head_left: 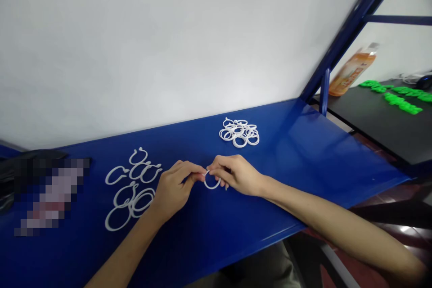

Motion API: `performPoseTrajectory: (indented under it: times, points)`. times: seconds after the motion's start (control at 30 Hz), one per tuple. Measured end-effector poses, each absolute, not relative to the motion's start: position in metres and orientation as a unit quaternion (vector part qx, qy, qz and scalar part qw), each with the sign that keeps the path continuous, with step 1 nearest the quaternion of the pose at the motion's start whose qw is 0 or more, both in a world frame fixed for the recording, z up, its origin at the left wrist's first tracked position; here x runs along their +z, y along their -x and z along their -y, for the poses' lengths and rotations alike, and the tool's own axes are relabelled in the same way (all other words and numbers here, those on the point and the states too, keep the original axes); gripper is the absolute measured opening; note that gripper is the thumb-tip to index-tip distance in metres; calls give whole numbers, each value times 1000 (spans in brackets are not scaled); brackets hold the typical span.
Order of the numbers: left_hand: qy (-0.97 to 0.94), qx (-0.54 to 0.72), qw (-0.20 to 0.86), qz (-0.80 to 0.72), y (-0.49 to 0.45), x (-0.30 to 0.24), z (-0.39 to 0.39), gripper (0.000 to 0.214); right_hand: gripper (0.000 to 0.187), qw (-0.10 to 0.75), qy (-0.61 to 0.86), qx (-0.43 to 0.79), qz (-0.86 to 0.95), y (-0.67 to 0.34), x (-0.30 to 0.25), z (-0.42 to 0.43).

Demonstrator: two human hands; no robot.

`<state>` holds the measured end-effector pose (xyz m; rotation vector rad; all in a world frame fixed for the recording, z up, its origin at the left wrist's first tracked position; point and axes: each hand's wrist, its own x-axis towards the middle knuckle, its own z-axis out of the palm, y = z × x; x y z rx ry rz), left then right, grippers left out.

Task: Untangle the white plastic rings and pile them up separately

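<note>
Above the blue table, my left hand [178, 184] and my right hand [236, 173] pinch one white plastic ring [212, 187] between them. Their fingertips meet at the ring's upper edge, so its ends are hidden there. On the left of the table lie several open white rings [118, 219], with small knobs at their ends, spread beside my left hand. Beyond my right hand sits a pile of white rings [239, 132] that look closed, heaped over one another.
The blue table [286, 144] backs onto a white wall. A dark bag [30, 162] and a blurred-out item lie at its left end. Past the blue metal frame [324, 90], a black table [381, 117] holds an orange drink bottle [353, 72] and bright green pieces [403, 103].
</note>
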<state>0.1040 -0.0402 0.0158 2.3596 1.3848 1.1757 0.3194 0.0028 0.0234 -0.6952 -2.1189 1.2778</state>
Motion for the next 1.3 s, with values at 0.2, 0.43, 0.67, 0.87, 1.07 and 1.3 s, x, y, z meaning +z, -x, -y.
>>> performPoseTrajectory:
  times: [0.2, 0.43, 0.67, 0.87, 1.07, 1.3]
  points:
    - [-780, 269, -64, -562, -79, 22, 28, 25, 14, 365, 352, 177, 843, -337, 25, -42]
    - [-691, 40, -116, -713, -26, 25, 23, 38, 18, 357, 597, 57, 716, -380, 25, -92]
    - [-692, 141, -4, -708, 10, 16, 13, 32, 19, 319, 630, 49, 707, -387, 19, -101]
    - [-710, 133, 25, -691, 18, 15, 13, 27, 17, 381, 574, 17, 725, -382, 24, -94]
    - [-743, 128, -9, -657, -2, 14, 15, 20, 16, 427, 466, 23, 775, -356, 29, -65]
    - [-722, 265, 30, -638, -79, 22, 28, 16, 20, 322, 345, 292, 832, -322, 22, -17]
